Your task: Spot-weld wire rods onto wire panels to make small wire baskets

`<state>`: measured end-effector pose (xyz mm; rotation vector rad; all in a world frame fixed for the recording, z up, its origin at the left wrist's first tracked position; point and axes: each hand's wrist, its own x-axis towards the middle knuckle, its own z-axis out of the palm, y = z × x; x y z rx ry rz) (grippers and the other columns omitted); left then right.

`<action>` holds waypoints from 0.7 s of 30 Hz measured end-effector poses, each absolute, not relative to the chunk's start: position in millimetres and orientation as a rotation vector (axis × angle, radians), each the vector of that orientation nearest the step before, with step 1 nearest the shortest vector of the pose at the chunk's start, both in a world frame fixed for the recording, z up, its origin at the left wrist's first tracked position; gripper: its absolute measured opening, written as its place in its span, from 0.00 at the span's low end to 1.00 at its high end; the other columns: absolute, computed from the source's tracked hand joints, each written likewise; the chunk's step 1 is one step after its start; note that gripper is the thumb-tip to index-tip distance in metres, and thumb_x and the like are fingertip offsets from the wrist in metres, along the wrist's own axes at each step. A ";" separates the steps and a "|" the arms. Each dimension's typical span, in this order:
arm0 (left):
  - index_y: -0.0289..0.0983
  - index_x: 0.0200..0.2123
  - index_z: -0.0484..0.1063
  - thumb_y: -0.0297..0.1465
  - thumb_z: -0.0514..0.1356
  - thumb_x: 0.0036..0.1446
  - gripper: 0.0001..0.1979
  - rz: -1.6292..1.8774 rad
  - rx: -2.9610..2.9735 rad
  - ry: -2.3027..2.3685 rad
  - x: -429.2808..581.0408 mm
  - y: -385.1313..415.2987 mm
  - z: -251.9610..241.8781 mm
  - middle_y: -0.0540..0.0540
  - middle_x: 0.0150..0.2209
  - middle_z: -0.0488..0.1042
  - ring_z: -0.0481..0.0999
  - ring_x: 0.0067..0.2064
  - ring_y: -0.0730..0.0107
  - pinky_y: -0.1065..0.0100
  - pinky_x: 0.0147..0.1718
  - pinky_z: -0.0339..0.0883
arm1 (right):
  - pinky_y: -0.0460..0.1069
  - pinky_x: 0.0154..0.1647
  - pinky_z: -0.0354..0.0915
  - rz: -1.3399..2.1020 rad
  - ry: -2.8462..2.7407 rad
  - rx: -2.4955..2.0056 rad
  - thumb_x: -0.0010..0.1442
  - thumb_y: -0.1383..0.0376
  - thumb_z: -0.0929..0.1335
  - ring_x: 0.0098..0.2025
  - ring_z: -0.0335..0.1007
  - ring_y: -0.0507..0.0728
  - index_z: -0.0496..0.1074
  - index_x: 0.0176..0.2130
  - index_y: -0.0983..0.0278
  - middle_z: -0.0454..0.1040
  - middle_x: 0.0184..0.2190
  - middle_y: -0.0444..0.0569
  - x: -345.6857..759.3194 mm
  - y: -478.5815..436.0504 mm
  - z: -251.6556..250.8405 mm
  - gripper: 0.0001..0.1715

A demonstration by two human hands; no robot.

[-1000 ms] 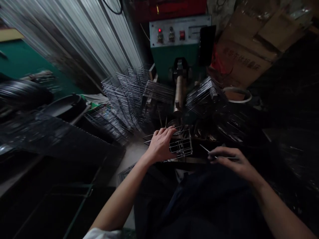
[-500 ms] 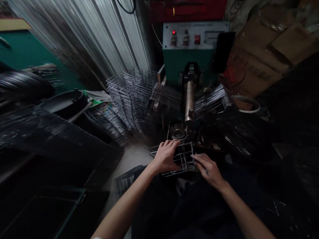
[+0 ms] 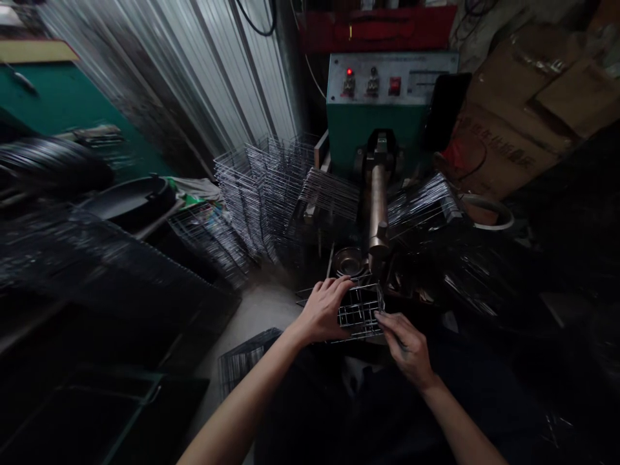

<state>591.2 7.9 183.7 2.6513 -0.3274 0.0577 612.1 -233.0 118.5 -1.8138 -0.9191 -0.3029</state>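
Note:
My left hand (image 3: 325,310) is wrapped over a small wire grid rack (image 3: 361,312), its thumb on the near side and its fingers on the far side. The right edge of the rack meets the fingertips of my right hand (image 3: 404,342), which are pinched together there; they seem to hold a thin wire piece, mostly hidden. Just beyond the rack, a copper-coloured electrode arm (image 3: 378,210) of a green machine (image 3: 375,123) points down close to the far edge of the rack. A round metal cup (image 3: 349,261) sits left of the electrode tip.
Stacked wire racks (image 3: 264,194) stand at the left of the machine. Bundles of wire pieces lie on both sides of the arm, one bundle (image 3: 421,203) at right. A cardboard box (image 3: 523,129) leans at back right. A dark pan (image 3: 128,197) is at left.
The whole view has shifted slightly, so the machine sits lower and farther right. Both hands keep hold at the rack, and its right edge is now nearer below the electrode tip.

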 end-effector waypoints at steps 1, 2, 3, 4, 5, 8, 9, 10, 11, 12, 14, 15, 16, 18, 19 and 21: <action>0.43 0.61 0.57 0.35 0.71 0.35 0.47 0.061 2.644 -0.343 592.1 9.3 183.3 0.39 0.65 0.62 0.63 0.62 0.47 0.51 0.57 0.57 | 0.58 0.50 0.73 -0.312 -0.923 -1.815 0.65 0.76 0.65 0.50 0.75 0.59 0.70 0.59 0.50 0.78 0.49 0.48 611.8 -232.2 118.3 0.29; 0.42 0.61 0.57 0.35 0.71 0.35 0.47 0.066 2.637 -0.358 592.8 10.7 182.8 0.39 0.65 0.62 0.63 0.61 0.48 0.52 0.57 0.57 | 0.58 0.50 0.73 -0.322 -0.924 -1.817 0.65 0.76 0.65 0.50 0.75 0.60 0.70 0.59 0.50 0.79 0.49 0.48 611.3 -231.5 118.0 0.29; 0.42 0.61 0.57 0.35 0.71 0.35 0.47 0.073 2.629 -0.369 593.3 11.9 182.3 0.39 0.65 0.62 0.63 0.61 0.48 0.52 0.57 0.57 | 0.59 0.50 0.73 -0.329 -0.922 -1.819 0.65 0.75 0.65 0.49 0.76 0.60 0.71 0.59 0.50 0.79 0.49 0.48 610.4 -231.0 117.7 0.29; 0.42 0.60 0.56 0.35 0.71 0.35 0.47 0.080 2.623 -0.377 593.7 12.8 181.8 0.39 0.65 0.62 0.63 0.61 0.49 0.53 0.57 0.57 | 0.59 0.50 0.73 -0.334 -0.915 -1.821 0.66 0.75 0.65 0.49 0.76 0.60 0.71 0.59 0.50 0.79 0.49 0.48 609.4 -230.5 117.4 0.28; 0.42 0.60 0.56 0.36 0.71 0.35 0.48 0.082 2.618 -0.384 594.1 13.5 181.4 0.40 0.64 0.63 0.63 0.61 0.49 0.53 0.57 0.57 | 0.59 0.50 0.73 -0.334 -0.903 -1.825 0.66 0.75 0.65 0.49 0.76 0.60 0.71 0.58 0.50 0.79 0.48 0.48 608.3 -230.1 117.1 0.28; 0.42 0.60 0.56 0.36 0.72 0.35 0.48 0.068 2.610 -0.400 596.1 14.9 181.0 0.41 0.63 0.64 0.64 0.60 0.50 0.54 0.56 0.59 | 0.59 0.50 0.74 -0.332 -0.853 -1.834 0.66 0.74 0.64 0.49 0.76 0.60 0.72 0.58 0.50 0.79 0.48 0.48 605.6 -228.2 116.2 0.27; 0.42 0.60 0.56 0.36 0.72 0.35 0.48 0.059 2.610 -0.406 597.3 15.5 181.1 0.41 0.63 0.65 0.65 0.60 0.50 0.54 0.56 0.59 | 0.59 0.49 0.74 -0.338 -0.841 -1.836 0.66 0.74 0.64 0.49 0.76 0.60 0.72 0.58 0.50 0.79 0.48 0.48 605.1 -227.2 116.1 0.27; 0.42 0.60 0.55 0.37 0.72 0.35 0.49 0.047 2.610 -0.412 598.7 16.2 181.4 0.42 0.62 0.66 0.65 0.59 0.50 0.54 0.56 0.59 | 0.59 0.49 0.74 -0.346 -0.834 -1.837 0.66 0.74 0.65 0.49 0.77 0.60 0.72 0.58 0.50 0.79 0.48 0.48 604.8 -226.1 116.0 0.27; 0.42 0.60 0.55 0.37 0.73 0.35 0.49 0.034 2.609 -0.419 600.1 17.0 181.7 0.42 0.61 0.66 0.66 0.58 0.50 0.54 0.56 0.59 | 0.59 0.49 0.74 -0.354 -0.833 -1.836 0.66 0.74 0.65 0.48 0.77 0.60 0.72 0.58 0.50 0.79 0.48 0.48 604.5 -224.8 116.2 0.27; 0.42 0.61 0.55 0.37 0.73 0.35 0.49 0.022 2.609 -0.425 601.4 18.0 181.9 0.42 0.60 0.67 0.66 0.58 0.50 0.53 0.56 0.59 | 0.59 0.49 0.74 -0.364 -0.835 -1.832 0.66 0.74 0.65 0.48 0.77 0.60 0.72 0.57 0.51 0.79 0.47 0.48 604.3 -223.6 116.5 0.26; 0.41 0.61 0.55 0.37 0.72 0.35 0.49 0.010 2.608 -0.433 602.9 19.8 181.8 0.42 0.60 0.67 0.66 0.57 0.50 0.52 0.57 0.58 | 0.58 0.48 0.75 -0.374 -0.833 -1.823 0.66 0.74 0.65 0.47 0.77 0.59 0.72 0.57 0.51 0.80 0.46 0.48 603.4 -221.7 117.5 0.25; 0.41 0.61 0.55 0.37 0.72 0.35 0.49 0.010 2.605 -0.434 603.0 20.6 181.5 0.41 0.60 0.67 0.66 0.57 0.49 0.52 0.58 0.58 | 0.57 0.48 0.75 -0.375 -0.827 -1.822 0.66 0.74 0.65 0.47 0.77 0.59 0.73 0.57 0.52 0.80 0.46 0.49 602.7 -221.3 118.1 0.25; 0.41 0.61 0.54 0.37 0.72 0.36 0.49 0.014 2.599 -0.435 602.8 21.1 181.0 0.41 0.60 0.67 0.66 0.58 0.48 0.51 0.58 0.57 | 0.56 0.47 0.75 -0.376 -0.823 -1.822 0.66 0.74 0.65 0.47 0.77 0.59 0.73 0.56 0.53 0.80 0.46 0.49 602.0 -221.3 118.7 0.24; 0.42 0.61 0.54 0.37 0.73 0.35 0.50 0.020 2.583 -0.443 602.2 21.8 179.7 0.41 0.60 0.66 0.65 0.59 0.47 0.51 0.58 0.57 | 0.56 0.48 0.75 -0.380 -0.826 -1.821 0.66 0.74 0.65 0.48 0.77 0.58 0.73 0.57 0.54 0.80 0.46 0.49 600.6 -221.9 119.6 0.24; 0.42 0.62 0.54 0.37 0.73 0.35 0.51 0.021 2.577 -0.445 602.3 22.1 179.0 0.40 0.60 0.66 0.65 0.59 0.47 0.51 0.58 0.57 | 0.56 0.48 0.75 -0.382 -0.832 -1.819 0.66 0.74 0.65 0.48 0.76 0.58 0.72 0.57 0.55 0.79 0.47 0.49 600.5 -222.3 119.8 0.24; 0.42 0.62 0.53 0.37 0.73 0.34 0.52 0.024 2.570 -0.445 604.6 23.1 178.3 0.40 0.59 0.67 0.66 0.58 0.48 0.51 0.57 0.58 | 0.56 0.49 0.74 -0.388 -0.835 -1.812 0.66 0.74 0.65 0.49 0.76 0.58 0.72 0.57 0.55 0.79 0.47 0.50 602.0 -222.0 119.8 0.24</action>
